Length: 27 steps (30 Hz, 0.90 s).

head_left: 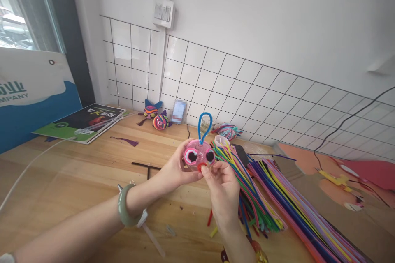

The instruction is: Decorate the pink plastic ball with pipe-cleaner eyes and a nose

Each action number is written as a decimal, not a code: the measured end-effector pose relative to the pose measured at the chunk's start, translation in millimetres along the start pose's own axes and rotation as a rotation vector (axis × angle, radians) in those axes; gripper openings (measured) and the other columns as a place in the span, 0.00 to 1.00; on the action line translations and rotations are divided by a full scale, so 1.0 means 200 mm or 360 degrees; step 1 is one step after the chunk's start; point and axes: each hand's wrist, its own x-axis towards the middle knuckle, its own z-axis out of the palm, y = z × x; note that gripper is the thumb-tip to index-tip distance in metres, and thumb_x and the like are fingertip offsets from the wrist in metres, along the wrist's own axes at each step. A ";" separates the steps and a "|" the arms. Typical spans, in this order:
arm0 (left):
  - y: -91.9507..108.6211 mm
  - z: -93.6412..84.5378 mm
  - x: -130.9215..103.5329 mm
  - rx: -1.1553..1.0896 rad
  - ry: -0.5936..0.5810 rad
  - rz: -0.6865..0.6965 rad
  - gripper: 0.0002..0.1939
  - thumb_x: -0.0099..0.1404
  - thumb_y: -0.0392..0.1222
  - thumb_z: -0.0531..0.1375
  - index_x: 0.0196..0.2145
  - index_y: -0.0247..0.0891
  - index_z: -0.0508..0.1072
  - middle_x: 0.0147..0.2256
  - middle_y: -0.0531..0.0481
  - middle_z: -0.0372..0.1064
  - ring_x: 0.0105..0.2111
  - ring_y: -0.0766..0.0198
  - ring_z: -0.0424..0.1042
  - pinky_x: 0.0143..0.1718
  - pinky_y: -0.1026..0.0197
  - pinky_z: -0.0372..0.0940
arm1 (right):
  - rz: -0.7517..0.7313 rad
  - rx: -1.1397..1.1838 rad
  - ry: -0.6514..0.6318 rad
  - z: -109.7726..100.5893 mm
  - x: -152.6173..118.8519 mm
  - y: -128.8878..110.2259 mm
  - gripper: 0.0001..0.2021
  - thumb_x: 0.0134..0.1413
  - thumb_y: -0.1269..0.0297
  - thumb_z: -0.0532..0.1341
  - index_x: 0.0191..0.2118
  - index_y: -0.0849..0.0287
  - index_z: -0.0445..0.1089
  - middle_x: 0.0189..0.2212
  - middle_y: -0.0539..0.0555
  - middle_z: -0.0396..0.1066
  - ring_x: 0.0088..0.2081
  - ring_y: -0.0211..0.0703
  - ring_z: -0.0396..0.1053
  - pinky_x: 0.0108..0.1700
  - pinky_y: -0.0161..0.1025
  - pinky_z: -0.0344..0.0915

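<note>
My left hand (182,166) is closed around the side of a small round ornament (200,148), pink and partly see-through. Its front carries two black eyes, the left one ringed in pink and white. A blue pipe cleaner loop (205,125) stands up from the top. Low on the front sits a small red piece (202,166). The thumb of my right hand (224,185) presses against this piece, with the other fingers curled behind. Just right of the hands lies a bundle of coloured pipe cleaners (256,189).
A second pipe cleaner bundle (296,197) and a yellow glue gun (336,181) lie at the right. Colourful craft figures (160,121) stand by the wall. A purple tassel (126,141), black pipe cleaners (145,166) and a green-black booklet (89,121) lie left.
</note>
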 end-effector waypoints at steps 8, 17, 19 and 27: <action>0.01 -0.01 -0.01 -0.0152 -0.0091 0.0031 0.38 0.52 0.37 0.67 0.57 0.43 0.54 0.55 0.44 0.61 0.54 0.56 0.61 0.53 0.59 0.58 | 0.0000 0.0041 -0.0011 0.00 0.00 -0.01 0.16 0.42 0.58 0.68 0.31 0.56 0.59 0.28 0.47 0.59 0.33 0.38 0.61 0.39 0.39 0.62; 0.02 0.01 -0.02 -0.0156 -0.0008 0.0011 0.37 0.52 0.36 0.68 0.56 0.43 0.56 0.54 0.45 0.62 0.53 0.57 0.62 0.53 0.59 0.58 | -0.0008 0.0050 -0.0024 -0.01 0.00 0.00 0.17 0.41 0.56 0.68 0.31 0.56 0.59 0.28 0.46 0.59 0.32 0.38 0.60 0.37 0.38 0.61; 0.02 0.01 -0.02 -0.0169 -0.0007 0.0017 0.37 0.53 0.36 0.67 0.56 0.43 0.56 0.54 0.45 0.62 0.53 0.57 0.63 0.53 0.59 0.59 | -0.0004 0.0049 -0.0031 -0.01 0.00 0.01 0.17 0.41 0.56 0.68 0.31 0.56 0.59 0.28 0.46 0.58 0.32 0.38 0.59 0.37 0.38 0.61; -0.03 0.00 0.00 -0.0197 -0.0016 0.0074 0.35 0.52 0.35 0.68 0.55 0.44 0.59 0.53 0.45 0.64 0.51 0.56 0.64 0.51 0.57 0.60 | -0.0027 0.0026 -0.0023 -0.01 0.00 0.01 0.16 0.42 0.57 0.68 0.31 0.56 0.60 0.27 0.46 0.59 0.31 0.38 0.60 0.37 0.38 0.60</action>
